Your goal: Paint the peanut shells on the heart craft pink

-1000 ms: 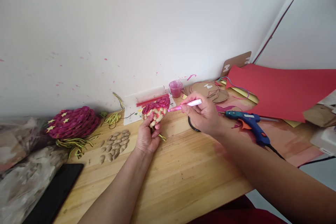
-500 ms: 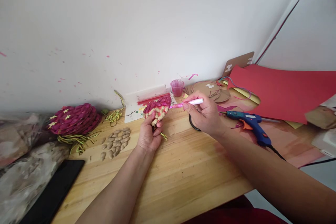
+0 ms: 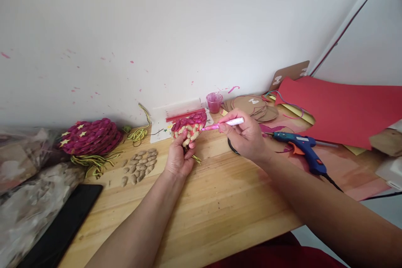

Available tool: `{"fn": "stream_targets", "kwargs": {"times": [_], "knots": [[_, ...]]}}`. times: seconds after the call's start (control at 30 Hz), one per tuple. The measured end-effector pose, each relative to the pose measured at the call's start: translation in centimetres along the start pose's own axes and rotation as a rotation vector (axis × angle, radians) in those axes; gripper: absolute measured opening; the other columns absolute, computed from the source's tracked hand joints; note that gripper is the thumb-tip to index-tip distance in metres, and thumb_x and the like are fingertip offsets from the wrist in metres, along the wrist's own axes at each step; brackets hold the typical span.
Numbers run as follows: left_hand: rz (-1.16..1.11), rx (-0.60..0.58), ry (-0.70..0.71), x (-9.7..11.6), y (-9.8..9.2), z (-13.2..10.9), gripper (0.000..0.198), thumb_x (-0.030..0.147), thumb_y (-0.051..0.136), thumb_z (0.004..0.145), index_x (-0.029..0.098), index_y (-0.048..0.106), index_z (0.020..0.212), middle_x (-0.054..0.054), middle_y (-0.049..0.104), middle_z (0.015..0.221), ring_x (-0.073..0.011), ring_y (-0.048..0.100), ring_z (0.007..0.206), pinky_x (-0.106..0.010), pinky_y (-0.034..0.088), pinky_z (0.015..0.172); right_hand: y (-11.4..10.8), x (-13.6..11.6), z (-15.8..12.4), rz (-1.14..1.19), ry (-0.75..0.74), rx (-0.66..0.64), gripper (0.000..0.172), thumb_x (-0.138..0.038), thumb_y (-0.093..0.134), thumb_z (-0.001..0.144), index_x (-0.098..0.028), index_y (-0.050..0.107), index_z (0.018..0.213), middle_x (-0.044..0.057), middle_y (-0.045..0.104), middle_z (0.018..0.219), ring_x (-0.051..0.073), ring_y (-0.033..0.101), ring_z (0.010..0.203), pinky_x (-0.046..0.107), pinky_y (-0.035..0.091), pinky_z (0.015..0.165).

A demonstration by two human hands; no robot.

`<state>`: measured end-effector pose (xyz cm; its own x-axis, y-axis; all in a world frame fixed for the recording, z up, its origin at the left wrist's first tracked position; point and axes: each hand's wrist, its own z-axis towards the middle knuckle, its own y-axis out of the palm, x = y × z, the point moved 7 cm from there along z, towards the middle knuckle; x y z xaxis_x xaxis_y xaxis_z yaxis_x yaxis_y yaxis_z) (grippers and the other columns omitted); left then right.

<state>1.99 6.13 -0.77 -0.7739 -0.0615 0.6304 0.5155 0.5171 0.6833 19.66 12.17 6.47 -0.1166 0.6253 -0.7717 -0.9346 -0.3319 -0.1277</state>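
My left hand (image 3: pixel 180 157) grips the lower edge of a peanut-covered piece (image 3: pixel 189 127). The upper part of this piece is coated magenta, while its lower peanuts are bare and tan, with red between them. Yellow-green yarn hangs below my fingers. In my right hand (image 3: pixel 246 136) is a white-handled brush (image 3: pixel 234 121), its pink-stained tip at the right edge of the piece. Behind, against the wall, stands a clear cup (image 3: pixel 214 102) with pink paint in it.
Loose peanuts (image 3: pixel 140 166) lie left of my left hand, near a stack of magenta pieces (image 3: pixel 91 137) with stars. A black slab (image 3: pixel 63 226) and plastic bags (image 3: pixel 34 201) are far left. Rightward are cardboard shapes (image 3: pixel 248 104), a blue glue gun (image 3: pixel 309 153) and red sheets (image 3: pixel 342 109).
The view has shifted slightly. The brush tip has moved a little left and down along the right edge of the peanut-covered piece. Both hands keep their holds.
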Motion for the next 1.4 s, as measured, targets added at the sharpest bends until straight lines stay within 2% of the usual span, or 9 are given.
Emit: {"fn": "stream_targets", "kwargs": {"times": [0.17, 0.3, 0.5, 0.67, 0.73, 0.9, 1.13, 1.27, 1.4], "knots": [[-0.009, 0.001, -0.020, -0.1, 0.0, 0.0, 0.013, 0.010, 0.054, 0.094, 0.015, 0.053, 0.081, 0.003, 0.057, 0.063, -0.0021, 0.043, 0.037, -0.010, 0.014, 0.028, 0.0, 0.5, 0.0, -0.017, 0.037, -0.020, 0.015, -0.036, 0.070, 0.094, -0.022, 0.063, 0.097, 0.000, 0.062, 0.079, 0.013, 0.056, 0.069, 0.028, 0.041, 0.061], [-0.026, -0.005, -0.005, 0.1, 0.1, 0.0, 0.015, 0.010, 0.053, 0.095, 0.015, 0.053, 0.081, 0.003, 0.058, 0.063, -0.0018, 0.044, 0.036, -0.010, 0.014, 0.028, -0.9, 0.5, 0.2, -0.068, 0.016, 0.024, 0.014, -0.036, 0.069, 0.095, -0.023, 0.064, 0.098, 0.000, 0.062, 0.079, 0.013, 0.053, 0.067, 0.028, 0.040, 0.061], [-0.018, -0.014, -0.012, -0.1, 0.1, 0.1, 0.015, 0.009, 0.053, 0.094, 0.015, 0.054, 0.080, 0.003, 0.057, 0.063, -0.0022, 0.044, 0.036, -0.011, 0.014, 0.027, -0.2, 0.8, 0.2, -0.012, 0.031, -0.048, 0.016, -0.038, 0.070, 0.094, -0.023, 0.065, 0.098, -0.001, 0.061, 0.078, 0.013, 0.054, 0.067, 0.028, 0.040, 0.060], [-0.018, -0.033, -0.014, -0.1, 0.0, 0.1, 0.013, 0.009, 0.055, 0.092, 0.015, 0.054, 0.080, 0.003, 0.057, 0.063, -0.0024, 0.043, 0.036, -0.011, 0.013, 0.027, -0.9, 0.9, 0.7, 0.061, 0.083, 0.018, 0.025, -0.045, 0.071, 0.093, -0.022, 0.062, 0.096, -0.001, 0.063, 0.077, 0.012, 0.055, 0.065, 0.027, 0.041, 0.060], [-0.018, -0.040, -0.015, -0.1, 0.0, 0.1, 0.013, 0.009, 0.055, 0.092, 0.015, 0.054, 0.080, 0.003, 0.057, 0.062, -0.0026, 0.043, 0.036, -0.011, 0.014, 0.027, -0.8, 0.8, 0.8, 0.098, 0.089, 0.000, 0.025, -0.044, 0.072, 0.092, -0.022, 0.062, 0.095, -0.001, 0.063, 0.077, 0.012, 0.056, 0.066, 0.027, 0.043, 0.061], [-0.021, -0.044, -0.016, -0.1, 0.1, 0.1, 0.015, 0.009, 0.053, 0.093, 0.015, 0.054, 0.080, 0.003, 0.057, 0.063, -0.0024, 0.044, 0.036, -0.010, 0.014, 0.027, -0.6, 0.8, 0.6, 0.039, 0.052, -0.022, 0.018, -0.038, 0.070, 0.094, -0.022, 0.063, 0.098, -0.001, 0.064, 0.078, 0.013, 0.056, 0.067, 0.028, 0.042, 0.061], [-0.032, -0.026, -0.032, -0.1, 0.0, 0.1, 0.012, 0.010, 0.057, 0.090, 0.016, 0.053, 0.080, 0.003, 0.056, 0.064, -0.0025, 0.044, 0.036, -0.010, 0.015, 0.027, -0.6, 0.6, 0.4, 0.007, 0.048, -0.020, 0.023, -0.044, 0.071, 0.093, -0.022, 0.063, 0.096, 0.000, 0.063, 0.079, 0.013, 0.055, 0.067, 0.029, 0.042, 0.062], [-0.042, -0.024, -0.025, -0.1, -0.1, 0.1, 0.012, 0.009, 0.059, 0.089, 0.016, 0.053, 0.080, 0.003, 0.057, 0.065, -0.0026, 0.044, 0.036, -0.010, 0.014, 0.027, -0.8, 0.4, 0.2, -0.067, 0.006, 0.020, 0.020, -0.042, 0.070, 0.094, -0.023, 0.064, 0.097, 0.000, 0.063, 0.083, 0.013, 0.054, 0.070, 0.029, 0.041, 0.064], [-0.015, -0.004, -0.014, -0.2, -0.1, 0.1, 0.010, 0.010, 0.058, 0.089, 0.015, 0.055, 0.081, 0.002, 0.059, 0.066, -0.0027, 0.045, 0.037, -0.010, 0.015, 0.027, -0.5, 0.1, 0.1, -0.066, -0.017, -0.007, 0.015, -0.038, 0.065, 0.097, -0.023, 0.063, 0.098, -0.001, 0.059, 0.077, 0.012, 0.048, 0.063, 0.029, 0.037, 0.059]]}}
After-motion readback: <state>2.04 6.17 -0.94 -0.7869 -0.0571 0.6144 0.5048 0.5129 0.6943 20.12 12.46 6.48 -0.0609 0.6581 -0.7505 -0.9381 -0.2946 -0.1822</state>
